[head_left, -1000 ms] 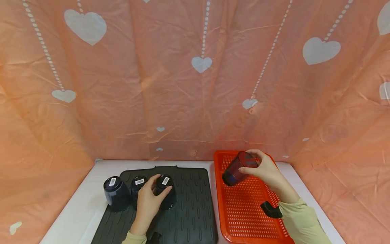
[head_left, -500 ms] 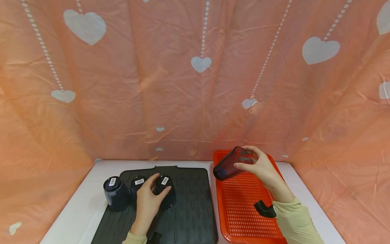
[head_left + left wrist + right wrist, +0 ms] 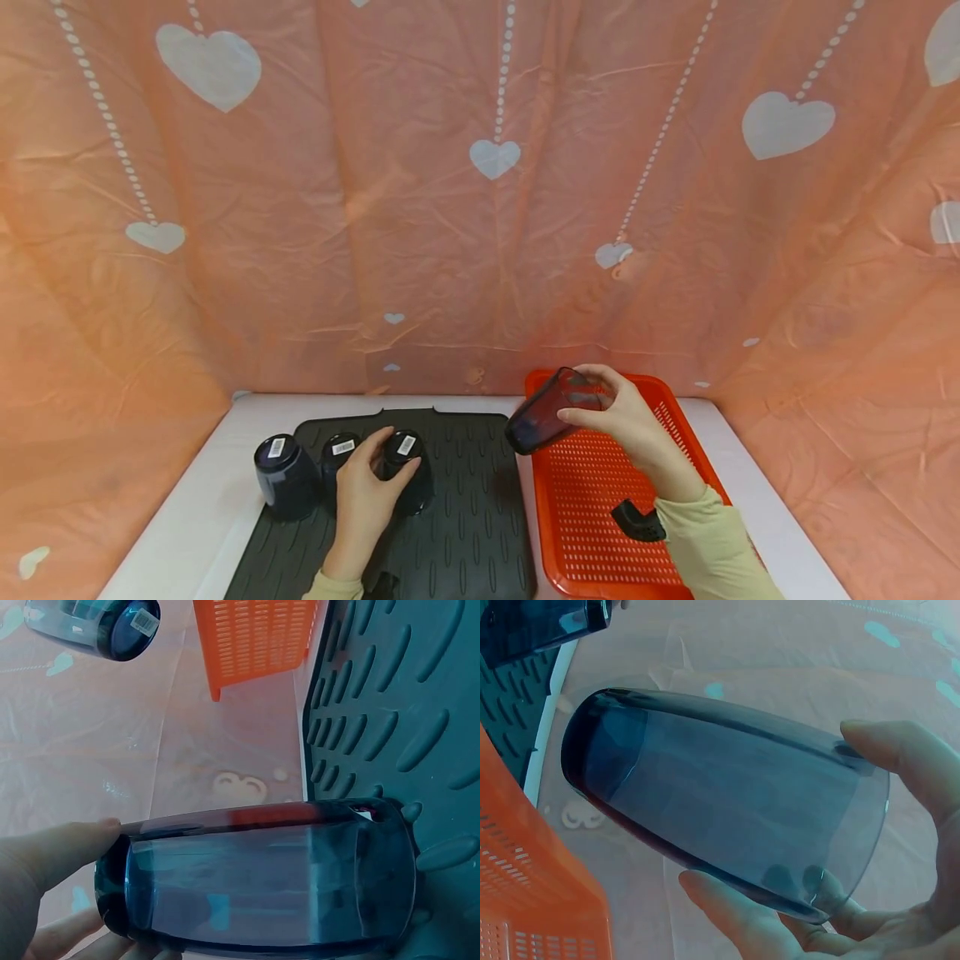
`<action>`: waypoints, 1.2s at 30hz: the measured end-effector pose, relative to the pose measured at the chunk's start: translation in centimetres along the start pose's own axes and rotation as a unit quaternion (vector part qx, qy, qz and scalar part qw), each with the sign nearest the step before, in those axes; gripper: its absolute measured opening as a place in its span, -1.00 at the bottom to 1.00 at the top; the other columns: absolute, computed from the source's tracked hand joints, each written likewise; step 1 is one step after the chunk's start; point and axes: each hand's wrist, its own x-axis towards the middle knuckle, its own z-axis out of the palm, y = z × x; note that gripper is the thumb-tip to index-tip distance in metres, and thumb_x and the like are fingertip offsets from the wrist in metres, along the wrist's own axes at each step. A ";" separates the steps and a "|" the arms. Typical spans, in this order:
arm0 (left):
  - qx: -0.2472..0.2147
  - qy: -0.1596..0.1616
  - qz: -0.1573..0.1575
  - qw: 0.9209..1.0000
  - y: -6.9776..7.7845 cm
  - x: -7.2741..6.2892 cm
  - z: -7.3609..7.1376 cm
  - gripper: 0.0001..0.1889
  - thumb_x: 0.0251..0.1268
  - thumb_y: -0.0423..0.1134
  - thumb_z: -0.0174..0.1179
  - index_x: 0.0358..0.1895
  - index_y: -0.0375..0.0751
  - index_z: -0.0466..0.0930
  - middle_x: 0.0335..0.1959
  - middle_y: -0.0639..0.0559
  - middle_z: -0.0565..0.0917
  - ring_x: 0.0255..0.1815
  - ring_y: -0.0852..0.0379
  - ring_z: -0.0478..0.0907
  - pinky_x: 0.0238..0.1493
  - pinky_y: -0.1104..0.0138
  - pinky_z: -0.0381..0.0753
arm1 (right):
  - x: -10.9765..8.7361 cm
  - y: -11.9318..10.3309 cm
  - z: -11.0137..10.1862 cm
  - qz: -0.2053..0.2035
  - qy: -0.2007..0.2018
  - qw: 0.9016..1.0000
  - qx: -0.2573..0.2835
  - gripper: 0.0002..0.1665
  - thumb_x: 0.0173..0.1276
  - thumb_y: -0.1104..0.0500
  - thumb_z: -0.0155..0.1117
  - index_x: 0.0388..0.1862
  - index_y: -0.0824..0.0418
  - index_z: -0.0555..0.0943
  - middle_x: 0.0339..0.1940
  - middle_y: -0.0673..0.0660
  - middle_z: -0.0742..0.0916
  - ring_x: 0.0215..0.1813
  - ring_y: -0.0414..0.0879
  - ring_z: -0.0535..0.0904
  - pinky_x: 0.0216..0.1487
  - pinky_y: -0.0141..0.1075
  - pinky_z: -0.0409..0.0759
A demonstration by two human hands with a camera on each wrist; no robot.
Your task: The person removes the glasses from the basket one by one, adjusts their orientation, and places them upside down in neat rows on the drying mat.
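My left hand curves its thumb and fingers round the base end of a dark tinted drinking glass, which stands upside down on the black ribbed mat. A white barcode label shows on that glass's base in the head view. Up over the gap between mat and basket, my right hand holds a second tinted glass near its rim. This one is tilted, with its dark base pointing down and left. Two more upturned glasses, one at the far left and one beside my left hand, bear labels too.
An orange perforated plastic basket stands right of the mat, under my right forearm. Both lie on a white table. An orange curtain with pale hearts hangs close behind. A black strap sits at my right wrist.
My right hand has carried its glass leftward, from over the basket to over the mat's right edge. My left hand and the standing glasses have stayed in place.
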 end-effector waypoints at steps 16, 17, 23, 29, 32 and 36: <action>-0.011 0.043 0.040 0.998 1.2 0.1 -0.8 -0.42 -0.13 -0.35 0.54 0.09 -0.24 0.58 -0.02 -0.13 0.66 0.02 -0.04 0.60 0.01 0.17 0.60 | 0.2 0.2 2.2 0.000 -0.011 1.000 0.026 -0.24 0.14 0.30 0.44 0.29 0.31 0.32 0.17 0.31 0.48 0.01 0.05 0.56 -0.10 -0.24 0.62; -0.012 0.044 0.042 0.998 1.3 0.1 -0.8 -0.42 -0.13 -0.34 0.54 0.09 -0.23 0.58 -0.02 -0.12 0.66 0.02 -0.03 0.60 0.01 0.16 0.60 | 0.2 0.2 2.3 -0.002 -0.011 0.999 0.030 -0.25 0.14 0.31 0.44 0.28 0.32 0.32 0.17 0.31 0.49 0.01 0.06 0.56 -0.10 -0.23 0.62; -0.018 0.044 0.057 0.997 1.9 0.1 -1.2 -0.41 -0.14 -0.33 0.55 0.09 -0.19 0.59 -0.03 -0.10 0.66 0.01 -0.01 0.60 -0.01 0.14 0.61 | 0.4 0.3 2.7 -0.013 -0.020 0.999 0.048 -0.26 0.13 0.33 0.43 0.26 0.34 0.32 0.16 0.34 0.47 -0.03 0.07 0.57 -0.11 -0.22 0.63; -0.077 0.005 0.069 0.995 2.8 -0.1 -0.9 -0.38 -0.12 -0.30 0.54 0.14 -0.09 0.57 0.02 0.04 0.63 0.06 0.11 0.57 0.03 0.31 0.58 | 0.4 0.4 3.0 -0.015 -0.027 0.997 0.065 -0.26 0.15 0.34 0.42 0.27 0.33 0.31 0.17 0.34 0.45 -0.04 0.05 0.57 -0.12 -0.21 0.64; -0.109 -0.013 0.066 0.992 4.2 -0.2 -0.9 -0.36 -0.14 -0.36 0.53 0.14 -0.15 0.56 0.03 -0.03 0.62 0.06 0.03 0.56 0.04 0.23 0.58 | 0.3 0.3 3.1 -0.013 -0.028 0.997 0.076 -0.26 0.15 0.35 0.41 0.28 0.33 0.30 0.17 0.33 0.44 -0.04 0.04 0.57 -0.12 -0.20 0.64; -0.123 -0.030 0.063 0.990 6.3 -0.4 -1.2 -0.36 -0.15 -0.44 0.51 0.14 -0.27 0.54 0.03 -0.15 0.62 0.06 -0.12 0.55 0.05 0.08 0.57 | 0.4 0.4 3.3 -0.010 -0.030 0.996 0.083 -0.27 0.15 0.36 0.41 0.27 0.34 0.30 0.20 0.40 0.42 -0.04 0.04 0.57 -0.12 -0.20 0.65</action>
